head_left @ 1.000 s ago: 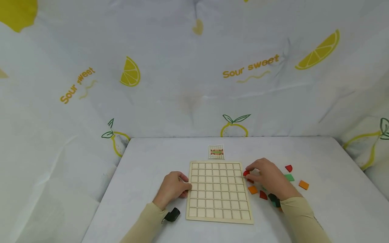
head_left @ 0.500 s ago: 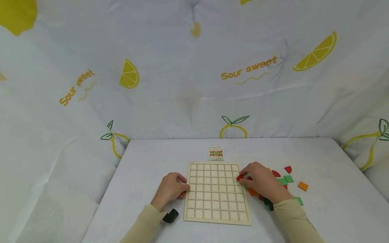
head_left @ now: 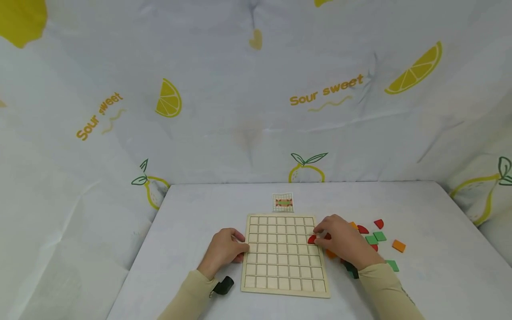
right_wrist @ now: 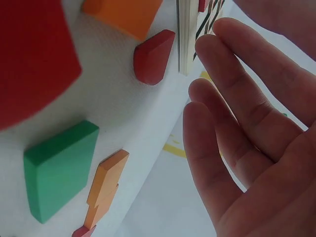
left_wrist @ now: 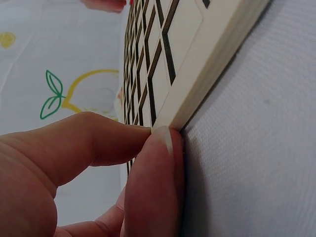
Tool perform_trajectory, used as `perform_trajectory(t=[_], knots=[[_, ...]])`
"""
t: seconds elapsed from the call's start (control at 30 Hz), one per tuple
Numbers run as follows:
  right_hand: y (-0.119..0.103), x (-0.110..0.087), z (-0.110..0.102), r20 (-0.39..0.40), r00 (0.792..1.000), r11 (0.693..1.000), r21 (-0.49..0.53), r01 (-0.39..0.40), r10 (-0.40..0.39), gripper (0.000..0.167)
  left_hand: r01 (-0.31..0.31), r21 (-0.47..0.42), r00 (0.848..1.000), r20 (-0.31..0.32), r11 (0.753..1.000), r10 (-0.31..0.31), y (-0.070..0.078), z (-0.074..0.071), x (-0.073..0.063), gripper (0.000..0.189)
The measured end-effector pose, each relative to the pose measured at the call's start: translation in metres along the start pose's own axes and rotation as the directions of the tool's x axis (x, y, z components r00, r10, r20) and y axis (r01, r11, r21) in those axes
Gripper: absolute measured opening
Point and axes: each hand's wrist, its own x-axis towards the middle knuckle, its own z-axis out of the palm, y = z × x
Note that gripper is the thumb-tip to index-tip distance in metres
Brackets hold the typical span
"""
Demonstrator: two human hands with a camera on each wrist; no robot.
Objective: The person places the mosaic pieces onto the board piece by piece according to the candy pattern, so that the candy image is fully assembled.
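My left hand [head_left: 226, 249] pinches the left edge of a pale wooden grid board [head_left: 285, 289]; in the left wrist view, thumb and index finger [left_wrist: 118, 140] meet on the board's rim. At the board's right side is my right hand [head_left: 342, 238]. A red quarter-round tile [head_left: 311, 239] lies over a right-column cell in the upper half, beside the right thumb tip. The right wrist view shows the other fingers [right_wrist: 256, 113] extended and apart from the tile, of which just a sliver is visible; the thumb's tip is out of that view.
Loose tiles lie right of the board: green squares [head_left: 380, 236], orange squares [head_left: 398, 246] and red rounded ones [head_left: 379, 223], some partly behind the right hand. A small pattern card [head_left: 283, 202] lies beyond the board. A black object [head_left: 223, 286] sits by the left wrist.
My right hand has moved left with the red tile, from beside the board to a right-column cell, and its fingers have come off the tile. The left hand still holds the edge.
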Motion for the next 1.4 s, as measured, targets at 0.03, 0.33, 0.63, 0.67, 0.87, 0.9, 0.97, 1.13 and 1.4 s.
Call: perform_trajectory(t=[0.03,0.33,0.63,0.67,0.87,0.9,0.97,1.13,1.4], knots=[[0.001,0.0,0.0,0.001,1.0,1.0,-0.001,-0.005,0.005,0.016,-0.002,-0.002,1.0,0.002,1.0,0.002,0.001,0.0,0.0,0.023],[0.002,-0.003,0.003,0.008,1.0,1.0,-0.02,-0.02,0.02,0.013,-0.013,0.001,1.0,0.016,1.0,0.012,0.003,0.004,0.003,0.022],[0.009,-0.005,-0.003,-0.012,1.0,0.999,-0.036,-0.013,0.012,0.017,0.018,0.037,1.0,0.007,0.999,-0.019,-0.002,0.004,0.003,0.024],[0.011,-0.007,-0.005,-0.011,1.0,0.999,-0.035,-0.024,0.024,0.018,0.023,0.034,1.0,0.009,0.999,-0.023,-0.003,0.004,0.002,0.024],[0.041,-0.029,-0.024,-0.038,0.996,0.996,-0.005,-0.084,0.084,0.02,0.021,-0.001,1.0,0.013,1.0,-0.021,-0.005,0.005,0.002,0.023],[0.048,-0.034,-0.028,-0.04,0.994,0.995,-0.007,-0.099,0.099,0.022,0.019,-0.003,1.0,0.012,1.0,-0.019,-0.005,0.005,0.002,0.023],[0.06,-0.043,-0.037,-0.039,0.99,0.991,-0.018,-0.134,0.134,0.026,0.016,-0.003,1.0,0.014,1.0,-0.016,-0.004,0.004,0.001,0.023],[0.091,-0.066,-0.058,-0.05,0.972,0.973,-0.033,-0.229,0.228,0.038,0.012,0.001,1.0,0.02,1.0,-0.012,-0.005,0.004,0.003,0.024],[0.137,-0.095,-0.074,-0.063,0.942,0.939,-0.08,-0.333,0.329,0.045,0.008,0.005,1.0,0.028,1.0,-0.009,-0.005,0.004,0.005,0.025]])
